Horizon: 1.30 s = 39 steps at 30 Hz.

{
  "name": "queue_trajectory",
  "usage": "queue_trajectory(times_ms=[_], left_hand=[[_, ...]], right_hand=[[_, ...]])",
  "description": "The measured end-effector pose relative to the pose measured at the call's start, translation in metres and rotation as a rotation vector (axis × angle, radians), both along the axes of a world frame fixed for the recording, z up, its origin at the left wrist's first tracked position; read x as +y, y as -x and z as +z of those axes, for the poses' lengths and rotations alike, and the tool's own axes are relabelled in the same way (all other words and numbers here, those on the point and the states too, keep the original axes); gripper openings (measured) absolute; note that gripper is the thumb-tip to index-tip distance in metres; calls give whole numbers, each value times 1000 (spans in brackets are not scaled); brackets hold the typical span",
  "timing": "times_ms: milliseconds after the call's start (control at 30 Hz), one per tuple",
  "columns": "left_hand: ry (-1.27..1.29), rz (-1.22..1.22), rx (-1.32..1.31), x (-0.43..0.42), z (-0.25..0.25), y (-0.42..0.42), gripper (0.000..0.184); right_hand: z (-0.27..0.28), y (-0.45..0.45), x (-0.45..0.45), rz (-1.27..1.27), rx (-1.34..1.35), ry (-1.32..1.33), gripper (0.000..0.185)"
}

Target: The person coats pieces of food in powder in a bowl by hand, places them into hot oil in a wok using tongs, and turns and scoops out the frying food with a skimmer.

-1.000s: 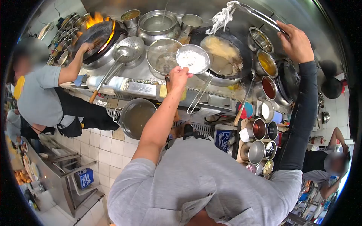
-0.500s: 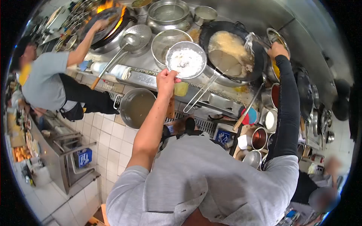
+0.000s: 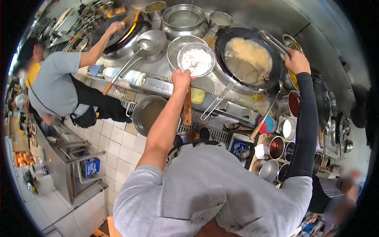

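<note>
My left hand (image 3: 181,81) grips the near rim of a small metal bowl (image 3: 213,65) holding white powder (image 3: 195,59). The bowl hangs over a larger wire strainer (image 3: 170,54) on the stove. My right hand (image 3: 297,62) is closed on metal tongs (image 3: 275,42), which reach over the right side of a black wok (image 3: 278,65). Pale foam (image 3: 246,49) bubbles in the wok's oil; whatever food lies under it is hidden. A long-handled strainer (image 3: 218,104) rests in the wok, its handle toward me. A wooden handle (image 3: 187,110) shows below my left hand.
At left, a co-worker (image 3: 59,79) reaches to a flaming wok (image 3: 136,37). A perforated skimmer (image 3: 156,39) and ladle (image 3: 144,45) lie between. A large pot (image 3: 136,118) stands below the counter. Sauce pots (image 3: 276,148) crowd the right, near a wooden-handled ladle (image 3: 256,131).
The pale, translucent piece at the tongs' tips over the wok no longer shows there. The foam looks wider and brighter. My view has shifted slightly; the left hand still holds the bowl.
</note>
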<state>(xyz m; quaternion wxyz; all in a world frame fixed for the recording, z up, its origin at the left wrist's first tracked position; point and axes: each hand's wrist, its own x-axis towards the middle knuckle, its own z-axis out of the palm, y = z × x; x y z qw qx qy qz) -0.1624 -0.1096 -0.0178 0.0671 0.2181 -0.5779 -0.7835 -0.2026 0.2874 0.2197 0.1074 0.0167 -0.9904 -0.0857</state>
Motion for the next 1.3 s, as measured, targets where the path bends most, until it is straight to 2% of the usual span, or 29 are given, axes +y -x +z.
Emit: queue_trajectory(times_ms=[133,200,300,400,567,733,967,1100,1233,1300], left_hand=[[-22,-74,82,10,11,-2,9],[-24,-115,104,11,14,-2,7],[-5,-159,123,14,15,-8,5],[1,-166,108,12,13,-11,11],[-15,-114,150,5,5,-11,23],[-59,-158,106,4,8,-11,14],[-150,-170,128,10,8,-10,14],[-82,-149,57,9,-17,2,13],[-156,-118,96,16,-16,0,8],[-171,-113,98,16,-13,-3,2]], right_hand=[[22,-48,-77,458,40,-55,42],[18,-58,-115,505,-91,-170,42],[-1,-67,-155,609,-75,-311,48],[-10,-67,-164,672,-19,-367,32],[45,-88,-159,618,63,-320,36],[72,-99,-144,596,150,-216,42],[67,-80,-77,412,200,-60,38],[74,-67,-28,152,205,24,37],[46,-35,34,40,171,-7,38],[18,-16,52,-80,9,0,39]])
